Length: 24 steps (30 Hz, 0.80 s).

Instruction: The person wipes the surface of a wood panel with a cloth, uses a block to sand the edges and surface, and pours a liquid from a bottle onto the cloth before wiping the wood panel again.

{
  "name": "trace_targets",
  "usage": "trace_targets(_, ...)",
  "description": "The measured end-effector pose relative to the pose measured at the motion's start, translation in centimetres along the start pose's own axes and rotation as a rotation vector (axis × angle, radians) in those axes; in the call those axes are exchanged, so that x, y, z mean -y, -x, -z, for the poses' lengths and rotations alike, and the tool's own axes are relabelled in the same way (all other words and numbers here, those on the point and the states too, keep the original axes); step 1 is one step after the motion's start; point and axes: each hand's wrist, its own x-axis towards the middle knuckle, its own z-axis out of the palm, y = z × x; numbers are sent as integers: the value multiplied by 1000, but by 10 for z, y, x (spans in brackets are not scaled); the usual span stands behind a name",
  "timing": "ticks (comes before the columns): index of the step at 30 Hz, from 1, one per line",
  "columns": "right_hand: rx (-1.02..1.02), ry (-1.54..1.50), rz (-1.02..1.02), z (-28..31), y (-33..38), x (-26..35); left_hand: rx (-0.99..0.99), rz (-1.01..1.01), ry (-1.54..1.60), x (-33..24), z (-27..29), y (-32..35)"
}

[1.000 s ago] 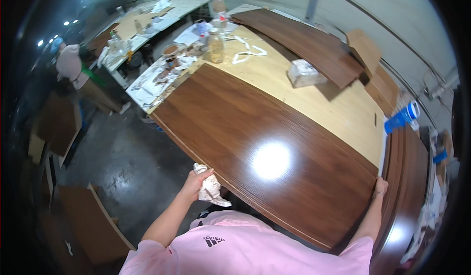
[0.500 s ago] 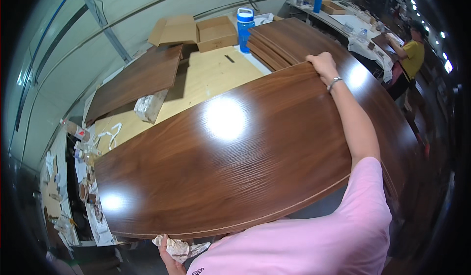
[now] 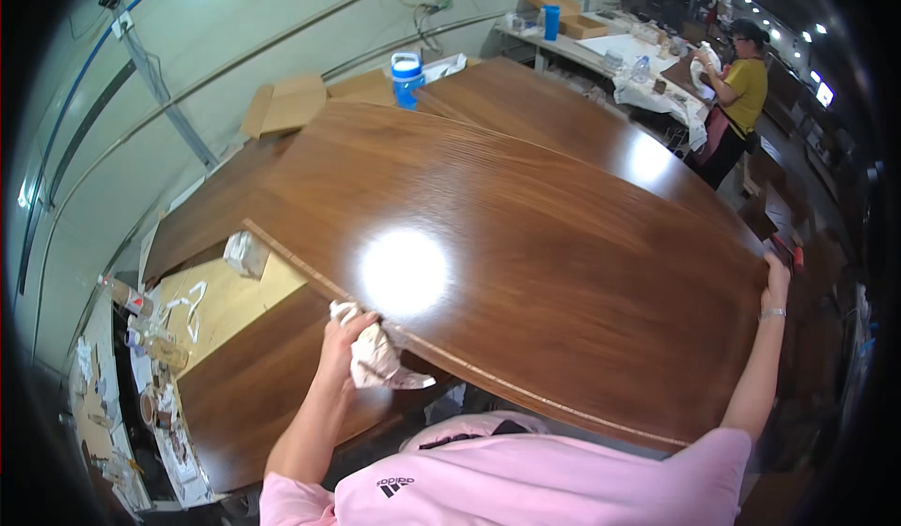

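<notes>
Brown panel (image 3: 544,254), mid-dial. At half past seven, the left hand (image 3: 339,348) clutches a rag (image 3: 374,359) against its edge, fingertips hidden from me; the right hand (image 3: 776,284), three o'clock, grasps its end, fingers indistinct.

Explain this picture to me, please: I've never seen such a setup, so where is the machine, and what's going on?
There's no robot here, just a person in a pink shirt using two bare hands. The camera sits on their head and looks down; its wide lens bends straight edges.

The left hand grips the near edge of a large brown panel and also holds a whitish cloth. The right hand holds the panel's right side.

Another brown panel lies on the pale workbench, along with a whitish block. Further off, a co-worker in yellow stands at another table.
</notes>
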Motion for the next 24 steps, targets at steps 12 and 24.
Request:
trace_targets(12, -386, -37, -272, 117, -39, -77, 264, 191, -82, 41, -200, -220)
trace_targets(24, -280, 762, -144, 5, -69, -46, 435, 144, -247, 36, -224, -292)
